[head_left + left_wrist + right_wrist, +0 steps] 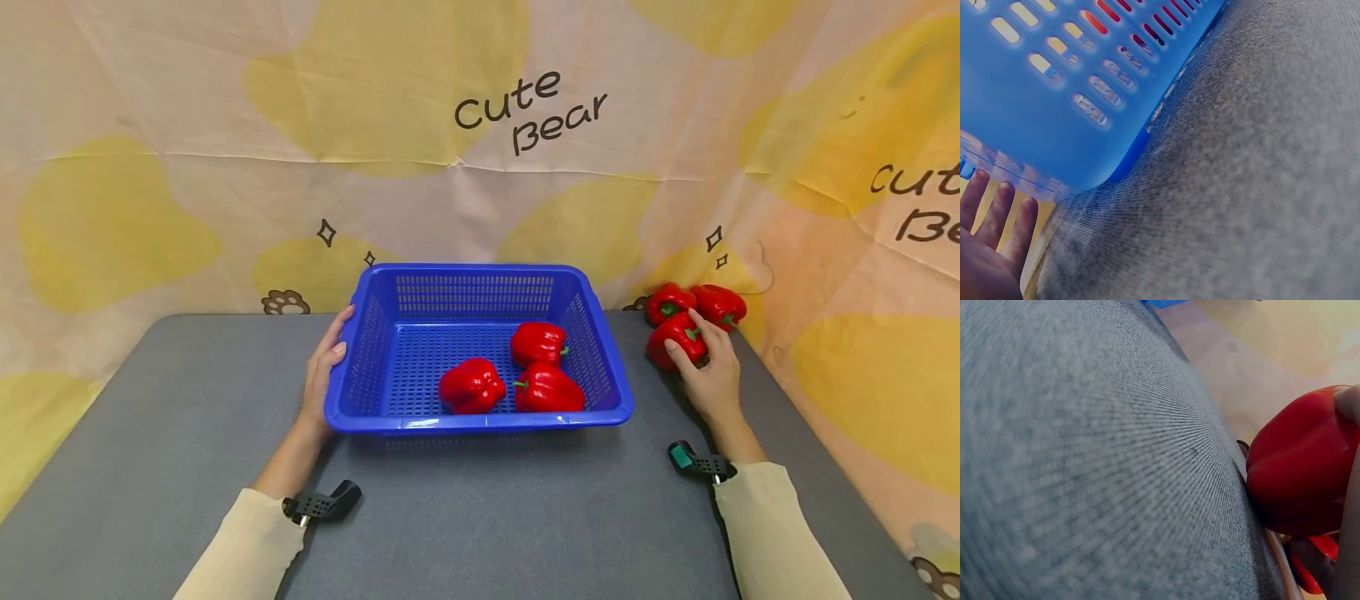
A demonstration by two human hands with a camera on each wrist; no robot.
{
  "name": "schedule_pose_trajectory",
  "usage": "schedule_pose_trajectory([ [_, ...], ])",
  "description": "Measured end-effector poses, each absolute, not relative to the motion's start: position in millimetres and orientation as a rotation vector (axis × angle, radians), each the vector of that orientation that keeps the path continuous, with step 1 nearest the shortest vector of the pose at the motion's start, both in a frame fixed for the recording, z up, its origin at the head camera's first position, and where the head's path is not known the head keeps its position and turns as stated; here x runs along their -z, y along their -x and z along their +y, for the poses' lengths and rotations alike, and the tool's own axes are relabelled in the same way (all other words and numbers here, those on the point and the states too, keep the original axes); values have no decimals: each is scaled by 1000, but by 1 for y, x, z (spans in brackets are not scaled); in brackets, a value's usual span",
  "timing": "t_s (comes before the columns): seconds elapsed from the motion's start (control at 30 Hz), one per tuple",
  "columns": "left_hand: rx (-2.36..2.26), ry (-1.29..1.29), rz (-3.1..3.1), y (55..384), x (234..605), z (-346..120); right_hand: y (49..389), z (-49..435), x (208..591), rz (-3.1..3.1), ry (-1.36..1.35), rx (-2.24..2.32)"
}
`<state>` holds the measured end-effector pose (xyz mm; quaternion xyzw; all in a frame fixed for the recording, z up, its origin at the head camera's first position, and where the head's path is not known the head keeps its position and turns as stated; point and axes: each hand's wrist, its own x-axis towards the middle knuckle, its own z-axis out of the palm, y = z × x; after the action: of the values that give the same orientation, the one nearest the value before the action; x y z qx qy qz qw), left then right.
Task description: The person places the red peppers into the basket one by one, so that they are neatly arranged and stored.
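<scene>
Nearest are two cream fabric sleeves (243,550), each ending at a black strapped wrist device (322,504), over a flat grey table (487,517). Beyond them, the left hand (321,375) lies along the left side of a blue, slotted plastic basket (480,423), fingers extended and slightly spread, probably to steady it. The basket sits squarely before the person, perhaps so that both hands reach it easily. Inside, towards the front, lie a glossy red bell pepper (472,387) and, to its right, a second red bell pepper with a green stem (550,390); a third red bell pepper (538,343) lies just behind the second. Well to the right, the right hand (714,375) pinches another plump red bell pepper (663,342) between thumb and fingers around its stem end, seemingly for a secure hold on the slick skin; whether it is lifted, I cannot tell. Just behind are two more red peppers (718,307), close together near the printed yellow-and-pink cloth backdrop (420,208).
</scene>
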<state>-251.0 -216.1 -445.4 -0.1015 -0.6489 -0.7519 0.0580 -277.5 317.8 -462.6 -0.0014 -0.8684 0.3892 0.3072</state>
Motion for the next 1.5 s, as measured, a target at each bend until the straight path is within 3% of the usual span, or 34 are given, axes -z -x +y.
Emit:
schedule_pose_trajectory([
  [1.5,2296,337,-1924,252,447,-217,277,314,457,-2376,173,-1197],
])
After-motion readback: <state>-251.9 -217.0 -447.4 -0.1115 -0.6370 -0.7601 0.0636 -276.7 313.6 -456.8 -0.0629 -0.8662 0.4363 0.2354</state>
